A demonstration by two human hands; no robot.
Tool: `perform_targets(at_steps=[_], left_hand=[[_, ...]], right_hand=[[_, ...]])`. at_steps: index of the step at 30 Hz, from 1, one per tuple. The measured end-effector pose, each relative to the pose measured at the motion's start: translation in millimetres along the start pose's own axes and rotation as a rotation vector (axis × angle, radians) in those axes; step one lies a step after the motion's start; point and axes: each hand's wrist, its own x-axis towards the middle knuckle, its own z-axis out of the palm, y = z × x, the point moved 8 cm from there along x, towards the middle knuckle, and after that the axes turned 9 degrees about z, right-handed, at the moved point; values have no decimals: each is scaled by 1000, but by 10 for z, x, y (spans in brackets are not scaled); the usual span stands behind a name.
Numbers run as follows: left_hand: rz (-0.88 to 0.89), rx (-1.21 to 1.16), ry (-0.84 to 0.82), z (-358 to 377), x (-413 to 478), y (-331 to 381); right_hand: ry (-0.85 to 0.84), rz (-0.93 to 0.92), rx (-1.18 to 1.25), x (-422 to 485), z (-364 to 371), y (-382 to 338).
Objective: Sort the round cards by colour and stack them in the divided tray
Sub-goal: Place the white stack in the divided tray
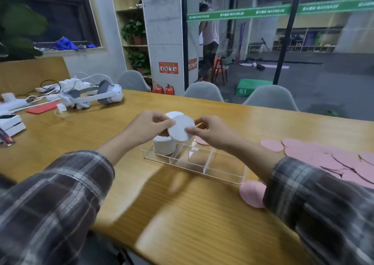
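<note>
A small bundle of white round cards is held up above the clear divided tray. My left hand pinches its left edge and my right hand pinches its right edge. A stack of white cards stands in the tray's far left compartment, just below the held ones. The tray's other compartments look bare. Pink round cards lie spread on the table at the right. One pink card lies by the tray's near right corner, and another pink card shows behind the tray.
A white headset with cables and white boxes sits at the table's far left. Grey chairs stand along the far edge. Bare wooden tabletop lies between me and the tray.
</note>
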Motion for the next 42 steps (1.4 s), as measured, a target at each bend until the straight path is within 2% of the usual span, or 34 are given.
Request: perform_targets(at_steps=[4, 14, 20, 25, 31, 35, 42], left_hand=[[-65, -23, 108, -225, 19, -265], [-113, 91, 177, -340, 85, -619], [-103, 97, 125, -288, -18, -662], [-11, -13, -122, -104, -106, -655], [137, 235, -18, -112, -128, -562], [109, 265, -6, -158, -95, -581], [43, 234, -44, -153, -92, -597]], right_hand=[[-25, 24, 42, 194, 277, -95], [-19, 24, -14, 334, 611, -185], [-65, 22, -43, 286, 625, -160], [-129, -11, -83, 260, 642, -143], [-63, -130, -225, 266, 664, -208], [-68, -173, -294, 293, 712, -214], [-86, -147, -352, 300, 745, -187]])
